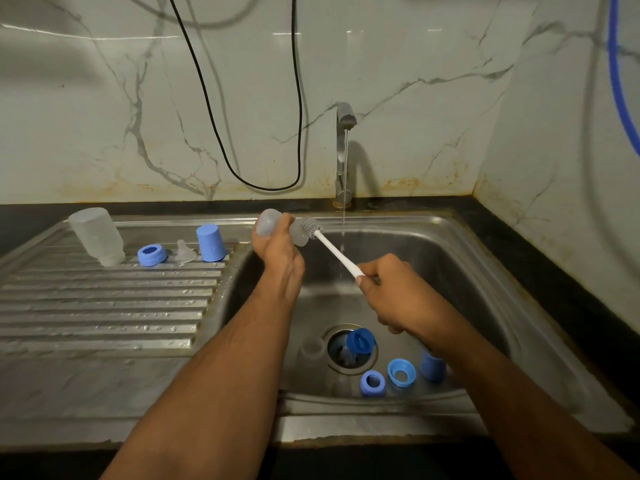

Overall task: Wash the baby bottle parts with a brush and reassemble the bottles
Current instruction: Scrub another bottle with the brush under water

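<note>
Bottle (pixel 277 227) in question was found held over the back left corner of the sink (pixel 467 271), lying roughly on its side with its mouth toward the right. We noted the left hand (pixel 277 252) wrapped around it, fingers curled about its clear body. The right hand (pixel 391 292) had a closed grip on the lower end of the white handle of the brush (pixel 334 251); its bristle head sat at the bottle's mouth, and we could not tell how far it entered. A thin stream of water fell from the tap (pixel 344 150) just to the right of the brush head.

On the ribbed drainboard (pixel 104 306) to the left we recorded a second clear bottle (pixel 97 237) standing mouth down and leaning, a blue ring (pixel 151 255), a clear teat (pixel 185 251) and a blue cap (pixel 211 242), set in a row and apart from one another.

In the sink bottom we observed a dark blue cap (pixel 360 341) over the drain, two further blue rings (pixel 372 383) (pixel 401 372) nearby, and a light blue cap (pixel 432 367) partly hidden under the right forearm.
</note>
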Action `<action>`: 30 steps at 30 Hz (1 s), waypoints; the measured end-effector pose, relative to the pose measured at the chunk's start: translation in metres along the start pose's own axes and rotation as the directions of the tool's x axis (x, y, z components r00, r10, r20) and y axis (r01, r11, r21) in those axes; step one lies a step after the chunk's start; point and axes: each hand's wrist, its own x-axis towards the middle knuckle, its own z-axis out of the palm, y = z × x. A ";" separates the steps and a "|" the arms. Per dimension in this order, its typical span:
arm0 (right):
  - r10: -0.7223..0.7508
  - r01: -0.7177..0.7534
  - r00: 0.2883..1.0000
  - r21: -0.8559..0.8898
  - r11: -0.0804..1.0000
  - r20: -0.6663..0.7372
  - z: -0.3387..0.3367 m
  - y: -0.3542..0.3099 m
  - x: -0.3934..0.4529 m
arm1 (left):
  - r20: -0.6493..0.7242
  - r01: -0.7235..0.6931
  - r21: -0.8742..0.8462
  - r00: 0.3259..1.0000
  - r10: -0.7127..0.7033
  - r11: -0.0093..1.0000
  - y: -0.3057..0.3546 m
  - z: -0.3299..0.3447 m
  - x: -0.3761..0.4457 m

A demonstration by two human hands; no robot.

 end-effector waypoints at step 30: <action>-0.010 0.010 1.000 0.007 1.000 -0.027 0.008 -0.003 -0.001 | 0.281 0.143 -0.176 0.956 -0.090 0.974 -0.006 -0.004 0.006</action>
